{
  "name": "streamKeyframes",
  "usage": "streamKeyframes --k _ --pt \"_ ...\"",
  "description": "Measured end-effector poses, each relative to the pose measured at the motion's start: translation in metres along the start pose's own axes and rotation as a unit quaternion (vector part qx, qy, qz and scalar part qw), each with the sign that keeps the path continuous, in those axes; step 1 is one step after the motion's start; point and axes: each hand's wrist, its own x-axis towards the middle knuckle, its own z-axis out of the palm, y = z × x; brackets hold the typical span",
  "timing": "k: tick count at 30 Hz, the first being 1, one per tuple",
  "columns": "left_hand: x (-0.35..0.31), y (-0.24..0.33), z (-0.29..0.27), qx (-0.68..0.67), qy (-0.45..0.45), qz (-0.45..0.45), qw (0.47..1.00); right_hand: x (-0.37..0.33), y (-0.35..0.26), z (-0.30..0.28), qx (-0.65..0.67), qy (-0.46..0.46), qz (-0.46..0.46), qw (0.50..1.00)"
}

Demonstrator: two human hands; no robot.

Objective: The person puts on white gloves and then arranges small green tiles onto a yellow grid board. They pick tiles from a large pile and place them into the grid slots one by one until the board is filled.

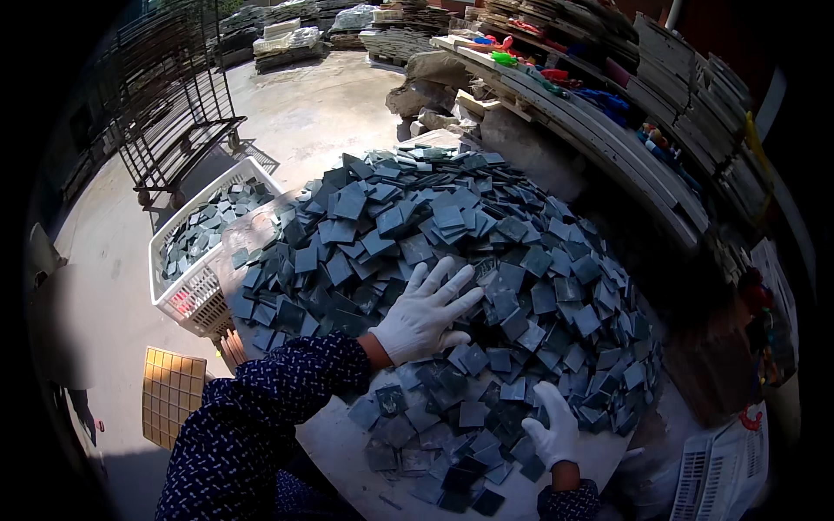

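1. Far to your left, a yellow grid tray [173,392] lies flat on the floor, well apart from the heap and out of reach of both hands.
2. Next comes the white plastic crate [193,295], standing against the desk's left edge and partly filled with the same dark square tiles. It sits close, so tiles need only a short trip across the rim.
3. Your left hand [423,315], in a white glove, lies palm down on the pile of dark tiles [452,234]. Its grip is wide: fingers spread flat across several tiles, closed on nothing. Judging by that spread, it serves to press or sweep the loose pieces rather than pick one.
4. The pile covers most of the desk [334,447], with only a pale bare patch showing near you.
5. Your right hand [554,427], also gloved, rests on the near low edge of the pile, fingers curled down onto the tiles. I cannot tell whether it holds one.
6. To the right, shelves [608,130] carry stacked slabs and coloured oddments.
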Motion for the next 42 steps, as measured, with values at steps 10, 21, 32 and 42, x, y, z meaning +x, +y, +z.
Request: streamKeyframes --k 10,21,32,42 --pt "-0.037 0.026 0.045 0.042 -0.274 -0.07 0.958 -0.121 0.005 -0.063 0.101 -0.127 0.14 0.977" --pt "0.079 0.08 -0.002 -0.219 -0.201 -0.106 0.949 0.04 0.015 -0.131 0.085 0.03 0.151 0.984" --pt "0.363 -0.073 0.122 -0.143 0.018 0.056 0.988 0.29 0.197 -0.163 -0.123 0.259 0.307 0.907" --pt "0.427 -0.091 0.184 -0.085 -0.339 -0.02 0.937 0.354 0.27 -0.142 -0.048 0.015 0.382 0.923"
